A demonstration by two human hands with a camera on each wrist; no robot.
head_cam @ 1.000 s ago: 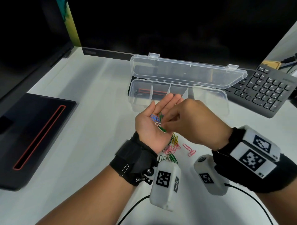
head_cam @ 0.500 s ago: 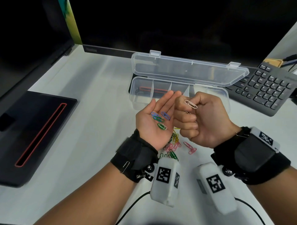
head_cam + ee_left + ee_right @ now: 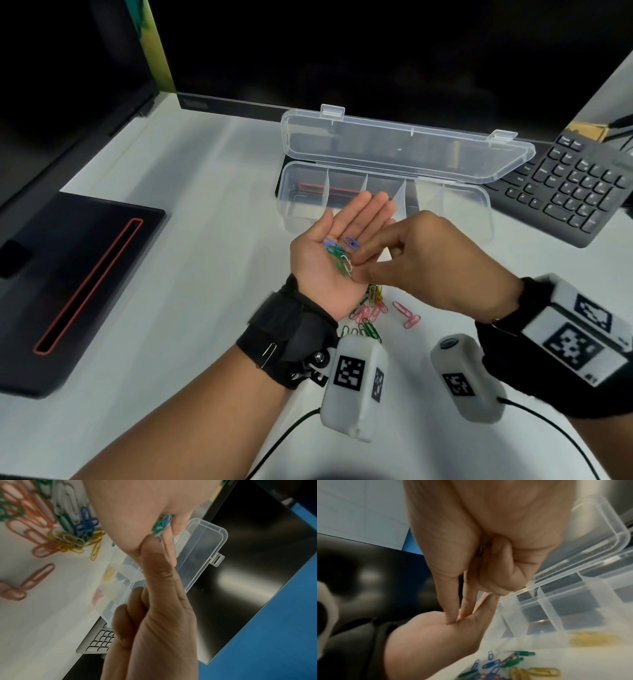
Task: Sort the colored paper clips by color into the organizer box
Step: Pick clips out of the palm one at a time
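My left hand [image 3: 337, 240] is held palm up and flat above the desk. On the palm lie several paper clips [image 3: 337, 255]: blue, green and one white. My right hand [image 3: 359, 263] comes in from the right, and its thumb and forefinger meet in a pinch on a clip at the edge of that heap, as the right wrist view shows with my right hand [image 3: 453, 621]. The clear organizer box [image 3: 455, 219] stands open just behind the hands. A loose pile of clips [image 3: 370, 311] lies on the desk under my wrists.
A yellow bunch [image 3: 594, 638] and a pink bunch [image 3: 98, 596] of clips lie in separate box compartments. A keyboard [image 3: 575, 185] sits at the right, a black slab with a red slot [image 3: 68, 281] at the left, a dark monitor [image 3: 342, 51] behind.
My right hand, which held a white clip up near the fingertips half a second ago, has come back down to the left palm. The white clip now lies on the palm.
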